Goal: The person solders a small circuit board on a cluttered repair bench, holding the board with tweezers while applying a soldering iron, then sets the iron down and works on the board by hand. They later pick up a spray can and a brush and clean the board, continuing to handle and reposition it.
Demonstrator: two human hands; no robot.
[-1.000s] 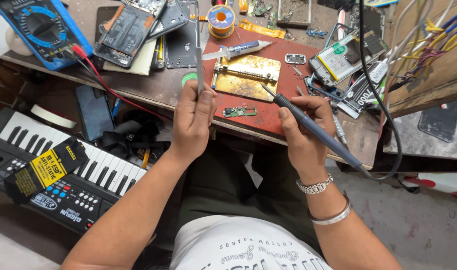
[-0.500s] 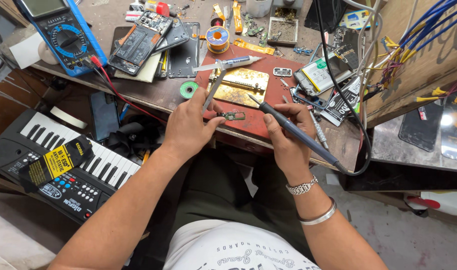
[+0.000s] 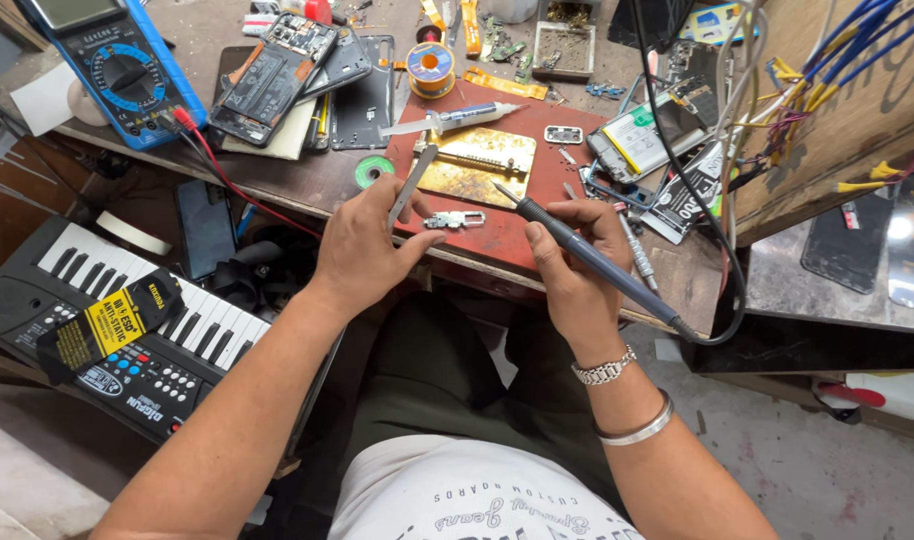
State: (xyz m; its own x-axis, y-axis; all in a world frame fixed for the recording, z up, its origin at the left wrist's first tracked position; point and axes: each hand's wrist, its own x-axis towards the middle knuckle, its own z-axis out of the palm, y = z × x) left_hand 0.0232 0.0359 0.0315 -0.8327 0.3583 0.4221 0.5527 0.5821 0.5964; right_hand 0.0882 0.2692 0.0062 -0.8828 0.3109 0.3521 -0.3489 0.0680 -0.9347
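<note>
Cluttered and scratched, the workbench (image 3: 307, 180) carries a red mat (image 3: 537, 215) at its front edge, with a brass-coloured plate (image 3: 474, 165) lying on it. A blue multimeter (image 3: 112, 70) sits at the far left with red and black leads trailing across the wood. Beside it lies an opened phone (image 3: 277, 75), and a small spool of solder (image 3: 432, 65) stands behind the mat. A white-and-green battery pack (image 3: 642, 140) lies right of the mat among loose parts. Below the bench edge, a black toy keyboard (image 3: 127, 320) bears a flat yellow-and-black packet (image 3: 107, 325).

Left hand (image 3: 362, 250) has its fingers closed on metal tweezers (image 3: 412, 185), tips angled up over the mat. Right hand (image 3: 577, 265) grips a dark soldering iron (image 3: 587, 260), its tip just beside a small circuit board (image 3: 455, 218) near the mat's front edge. Its cable (image 3: 712, 240) loops off the right side. Open room lies only between the hands and over the lap.
</note>
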